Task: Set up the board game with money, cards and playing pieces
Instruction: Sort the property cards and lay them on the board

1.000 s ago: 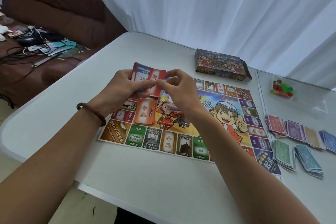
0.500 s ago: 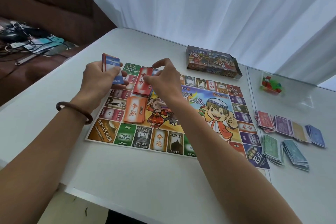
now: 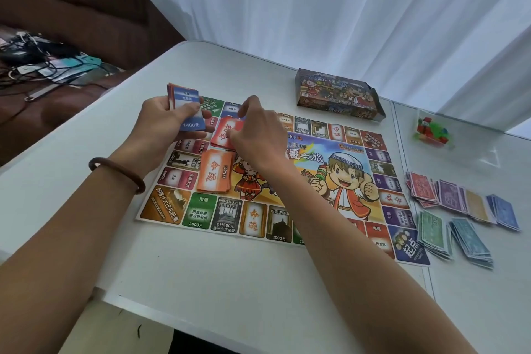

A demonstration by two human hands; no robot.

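Now left hand grips blue card stack; right hand curled over red pile — hold hidden, cannot tell. Risk: hasty release fans it into orange pile.

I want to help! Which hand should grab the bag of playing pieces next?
Probably the right hand: the bag of playing pieces lies on its side, and it only touches the red cards. The left hand grips a stack of blue cards.
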